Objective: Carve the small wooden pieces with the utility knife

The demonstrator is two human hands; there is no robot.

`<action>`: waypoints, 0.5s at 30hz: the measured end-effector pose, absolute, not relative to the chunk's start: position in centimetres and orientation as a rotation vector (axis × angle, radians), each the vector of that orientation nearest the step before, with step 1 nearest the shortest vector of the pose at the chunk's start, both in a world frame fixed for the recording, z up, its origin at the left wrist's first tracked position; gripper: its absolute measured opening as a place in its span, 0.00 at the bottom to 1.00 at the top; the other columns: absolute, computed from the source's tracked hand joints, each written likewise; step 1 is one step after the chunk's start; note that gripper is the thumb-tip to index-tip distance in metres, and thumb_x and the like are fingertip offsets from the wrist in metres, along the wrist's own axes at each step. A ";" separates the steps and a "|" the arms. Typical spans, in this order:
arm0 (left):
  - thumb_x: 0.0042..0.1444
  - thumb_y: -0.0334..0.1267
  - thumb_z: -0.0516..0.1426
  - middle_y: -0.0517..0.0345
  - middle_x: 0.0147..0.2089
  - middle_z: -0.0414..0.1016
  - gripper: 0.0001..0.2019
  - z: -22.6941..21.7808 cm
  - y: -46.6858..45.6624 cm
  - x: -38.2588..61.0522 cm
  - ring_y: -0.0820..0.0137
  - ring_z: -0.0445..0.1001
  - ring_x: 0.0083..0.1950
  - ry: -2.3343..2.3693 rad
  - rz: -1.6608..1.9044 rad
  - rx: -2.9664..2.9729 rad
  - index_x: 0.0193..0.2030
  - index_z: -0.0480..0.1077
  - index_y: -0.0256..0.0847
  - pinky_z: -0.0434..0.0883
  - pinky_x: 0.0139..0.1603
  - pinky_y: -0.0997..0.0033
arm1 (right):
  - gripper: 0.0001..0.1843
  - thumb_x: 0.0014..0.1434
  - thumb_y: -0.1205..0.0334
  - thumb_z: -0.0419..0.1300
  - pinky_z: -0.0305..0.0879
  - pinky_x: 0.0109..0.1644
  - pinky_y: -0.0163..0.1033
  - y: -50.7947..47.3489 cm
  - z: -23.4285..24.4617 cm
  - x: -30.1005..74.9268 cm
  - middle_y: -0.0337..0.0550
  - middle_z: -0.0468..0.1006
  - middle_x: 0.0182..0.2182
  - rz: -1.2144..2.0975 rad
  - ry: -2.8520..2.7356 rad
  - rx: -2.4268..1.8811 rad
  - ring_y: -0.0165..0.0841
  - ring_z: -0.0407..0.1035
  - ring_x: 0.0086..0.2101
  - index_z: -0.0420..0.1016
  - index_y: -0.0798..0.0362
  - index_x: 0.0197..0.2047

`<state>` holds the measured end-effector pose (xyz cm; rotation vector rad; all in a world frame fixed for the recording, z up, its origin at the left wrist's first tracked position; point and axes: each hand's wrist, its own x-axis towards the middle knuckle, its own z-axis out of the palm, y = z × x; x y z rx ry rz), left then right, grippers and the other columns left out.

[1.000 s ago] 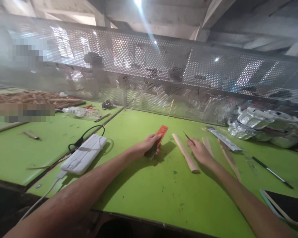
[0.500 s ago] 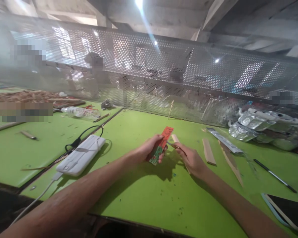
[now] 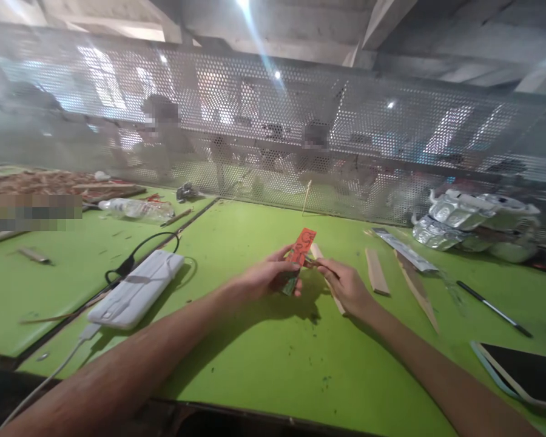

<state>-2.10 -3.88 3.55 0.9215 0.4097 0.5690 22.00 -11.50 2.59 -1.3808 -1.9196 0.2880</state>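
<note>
A flat strip [image 3: 304, 241], red at the upper end with dark line drawing and green at the lower end, is pinched in my left hand [image 3: 270, 273]. The thumb lies across its face, and the fingers wrap behind it. My right hand [image 3: 346, 284] is closed on a slim knife-like tool [image 3: 312, 263], whose tip meets the strip's right edge. Whether the tip touches the strip, I cannot tell. Below my right hand, a narrow pale wooden strip [image 3: 339, 303] lies on the green table [image 3: 264, 364], partly covered.
Right of my hands lie a wooden block [image 3: 377, 273], a pointed wood piece [image 3: 416, 291], a pen [image 3: 494, 308] and a phone [image 3: 523, 370]. A cabled white power bank [image 3: 136, 291] sits left. Farther back are foil-like packs [image 3: 459, 221], a plastic bottle [image 3: 136, 208] and a perforated screen [image 3: 264, 115].
The view has shifted slightly. My left thumb now sits lower across the strip, baring more of its red end. The right hand's tool remains at the strip's right edge.
</note>
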 end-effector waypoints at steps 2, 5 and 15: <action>0.64 0.22 0.60 0.50 0.44 0.82 0.41 3.1 -3.6 -2.1 0.69 0.82 0.30 0.432 0.584 0.957 0.81 0.55 0.44 0.84 0.31 0.70 | 0.27 0.78 0.40 0.52 0.80 0.38 0.49 -11.6 2.7 21.8 0.52 0.88 0.43 0.308 -1.942 -1.377 0.45 0.82 0.38 0.88 0.46 0.54; 0.63 0.23 0.63 0.49 0.43 0.83 0.40 2.7 -3.0 -2.3 0.71 0.82 0.29 0.453 0.585 1.028 0.80 0.57 0.39 0.82 0.29 0.73 | 0.25 0.78 0.43 0.53 0.80 0.38 0.50 -11.9 2.8 21.5 0.52 0.89 0.42 0.311 -1.972 -1.345 0.45 0.83 0.37 0.89 0.46 0.53; 0.57 0.22 0.69 0.58 0.40 0.78 0.38 3.8 -4.2 -2.0 0.71 0.82 0.29 0.353 0.566 1.124 0.73 0.63 0.34 0.86 0.34 0.67 | 0.24 0.78 0.45 0.54 0.77 0.30 0.46 -12.4 3.2 21.0 0.51 0.88 0.36 0.036 -1.996 -1.198 0.40 0.79 0.29 0.89 0.48 0.51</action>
